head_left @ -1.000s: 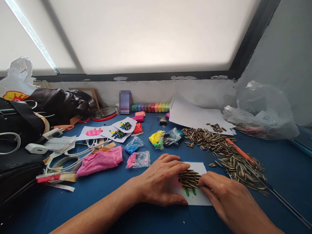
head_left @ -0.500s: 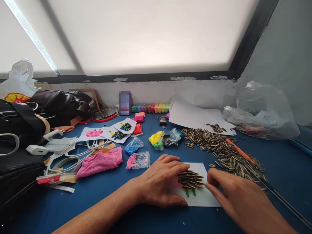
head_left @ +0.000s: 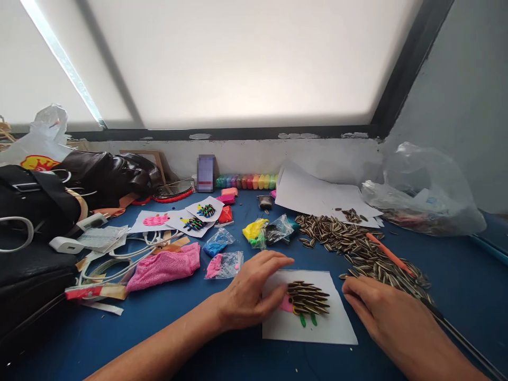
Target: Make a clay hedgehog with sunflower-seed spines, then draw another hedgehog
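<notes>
A white paper card (head_left: 337, 328) lies on the blue table. On it is a hedgehog with a pink clay face (head_left: 286, 304), green clay legs (head_left: 303, 320) and striped sunflower seeds (head_left: 308, 297) layered as spines. My left hand (head_left: 254, 293) is over the card's left side, its fingers and thumb apart, holding nothing. My right hand (head_left: 391, 312) is just right of the card, beside the sunflower seed pile (head_left: 337, 233). Its thumb and curled fingers are brought together; whatever may be between them is hidden. One loose seed lies by its fingertips.
Behind the hands lie bags of yellow clay (head_left: 254, 230), blue clay (head_left: 217, 242) and pink clay (head_left: 222, 264). An orange stick (head_left: 391, 254) rests on the seeds. Finished cards (head_left: 194, 223), a pink cloth (head_left: 166, 267), cables and black bags (head_left: 35, 270) fill the left. A plastic bag (head_left: 428, 196) stands right.
My left hand has lifted and drawn back a little left, uncovering more of the card and the pink face. My right hand has moved off the card's right edge towards the seeds.
</notes>
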A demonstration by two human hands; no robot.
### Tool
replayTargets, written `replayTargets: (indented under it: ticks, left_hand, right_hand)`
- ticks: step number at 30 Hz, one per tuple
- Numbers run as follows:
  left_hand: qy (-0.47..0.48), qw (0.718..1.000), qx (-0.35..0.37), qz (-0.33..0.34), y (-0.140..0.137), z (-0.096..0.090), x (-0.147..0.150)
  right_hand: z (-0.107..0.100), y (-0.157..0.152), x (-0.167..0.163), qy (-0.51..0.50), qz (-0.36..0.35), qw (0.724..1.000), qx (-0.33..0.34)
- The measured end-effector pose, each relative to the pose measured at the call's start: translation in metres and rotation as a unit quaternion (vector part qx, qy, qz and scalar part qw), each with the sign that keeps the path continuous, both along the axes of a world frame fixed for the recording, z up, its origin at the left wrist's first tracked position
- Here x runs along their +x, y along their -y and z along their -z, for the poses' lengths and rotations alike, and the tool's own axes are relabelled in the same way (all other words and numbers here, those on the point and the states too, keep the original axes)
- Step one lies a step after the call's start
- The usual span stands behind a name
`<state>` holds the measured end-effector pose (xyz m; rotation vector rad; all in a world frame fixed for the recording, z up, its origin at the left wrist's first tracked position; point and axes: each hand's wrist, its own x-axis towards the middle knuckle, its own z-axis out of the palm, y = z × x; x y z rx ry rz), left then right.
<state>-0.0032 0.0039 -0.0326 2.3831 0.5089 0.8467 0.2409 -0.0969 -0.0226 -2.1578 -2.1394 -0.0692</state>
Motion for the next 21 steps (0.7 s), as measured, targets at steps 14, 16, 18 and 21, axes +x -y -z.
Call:
replayTargets:
  ticks: [14, 16, 18, 21]
  left_hand:
    - [0.059, 0.994, 0.004, -0.097, -0.010, 0.008, 0.000]
    - [0.041, 0.994, -0.001, -0.101, -0.010, 0.011, 0.000]
    - [0.012, 0.994, 0.009, -0.104, -0.010, 0.013, 0.001]
    - [-0.025, 0.993, 0.041, -0.107, -0.009, 0.012, 0.002]
  right_hand:
    - [0.005, -0.006, 0.002, 0.034, -0.024, 0.999, -0.011]
    - [0.005, -0.007, 0.002, 0.045, -0.023, 0.999, -0.006]
    - [0.004, -0.008, 0.001, 0.060, -0.012, 0.998, 0.002]
    - [0.001, -0.008, 0.001, 0.073, 0.003, 0.997, 0.025]
